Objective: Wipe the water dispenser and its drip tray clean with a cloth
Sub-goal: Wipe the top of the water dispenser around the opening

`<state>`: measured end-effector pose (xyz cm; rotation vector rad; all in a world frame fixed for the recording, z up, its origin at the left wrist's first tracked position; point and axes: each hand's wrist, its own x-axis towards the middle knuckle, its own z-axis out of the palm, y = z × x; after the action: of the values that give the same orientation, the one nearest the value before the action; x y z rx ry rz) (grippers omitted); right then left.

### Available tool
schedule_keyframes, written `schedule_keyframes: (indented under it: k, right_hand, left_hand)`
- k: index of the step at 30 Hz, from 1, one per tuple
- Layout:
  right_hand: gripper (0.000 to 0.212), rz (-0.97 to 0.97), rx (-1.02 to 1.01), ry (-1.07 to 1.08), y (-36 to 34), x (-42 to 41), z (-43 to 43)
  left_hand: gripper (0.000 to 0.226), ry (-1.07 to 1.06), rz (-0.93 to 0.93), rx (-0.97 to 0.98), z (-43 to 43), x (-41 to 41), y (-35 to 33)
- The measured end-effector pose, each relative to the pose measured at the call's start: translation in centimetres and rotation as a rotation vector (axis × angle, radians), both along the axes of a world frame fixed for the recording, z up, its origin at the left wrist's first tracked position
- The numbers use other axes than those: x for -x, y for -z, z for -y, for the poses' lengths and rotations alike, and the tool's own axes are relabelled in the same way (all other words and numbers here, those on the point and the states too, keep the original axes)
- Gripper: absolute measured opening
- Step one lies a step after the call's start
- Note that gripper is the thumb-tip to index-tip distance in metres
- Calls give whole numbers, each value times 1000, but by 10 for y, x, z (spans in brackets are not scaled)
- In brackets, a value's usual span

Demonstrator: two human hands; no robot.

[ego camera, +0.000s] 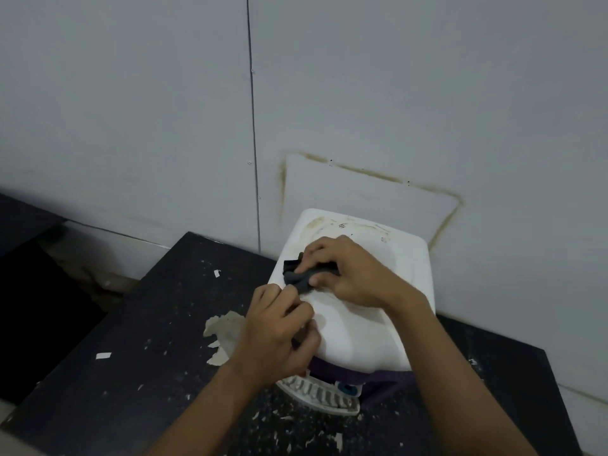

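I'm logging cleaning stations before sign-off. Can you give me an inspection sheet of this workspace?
Surface: dark speckled counter.
Job's things: white water dispenser, stains on its top rear; drip tray at its front; dark cloth on its top.
Clutter: torn paper scrap and pale flakes on the counter.
Grips: right hand holds the cloth; left hand curled at the cloth's near end, hold unclear.
Cables: thin dark line down the wall, cable or seam unclear.
Surroundings: grey wall with a brown stain outline.

No legible txt anywhere.
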<state>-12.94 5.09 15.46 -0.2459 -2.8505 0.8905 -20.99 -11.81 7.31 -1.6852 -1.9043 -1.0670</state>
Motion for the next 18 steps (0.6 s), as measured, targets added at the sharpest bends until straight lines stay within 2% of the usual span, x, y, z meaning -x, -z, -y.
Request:
schedule_keyframes:
  k: [2, 4, 7, 9, 10, 12, 14, 16, 18]
  right_hand:
    - [30, 18, 132, 58, -9, 0, -12]
    - [29, -54, 136, 209, -8, 16, -19]
    - [28, -76, -143, 408, 9, 45, -10]
    - [30, -69, -287, 356, 21, 46, 3]
    - [30, -91, -279, 275, 24, 40, 5]
    - [28, -128, -183, 99, 24, 21, 1]
    - [28, -139, -63, 37, 19, 8, -11]
    - [29, -158, 24, 114, 12, 12, -24]
    - [28, -142, -35, 291, 11, 30, -33]
  left_hand:
    - [21, -2, 7, -14, -3, -2, 1]
    - [21, 0, 5, -22, -4, -2, 2]
    - [20, -16, -7, -18, -5, -1, 5]
    - [18, -22, -9, -23, -5, -1, 6]
    - [18, -21, -9, -35, -5, -1, 7]
    - [18, -17, 0, -61, -4, -2, 8]
    - [15, -22, 20, -65, -4, -4, 9]
    - [14, -23, 38, -67, -7, -3, 8]
    - [16, -14, 31, -78, -10, -3, 7]
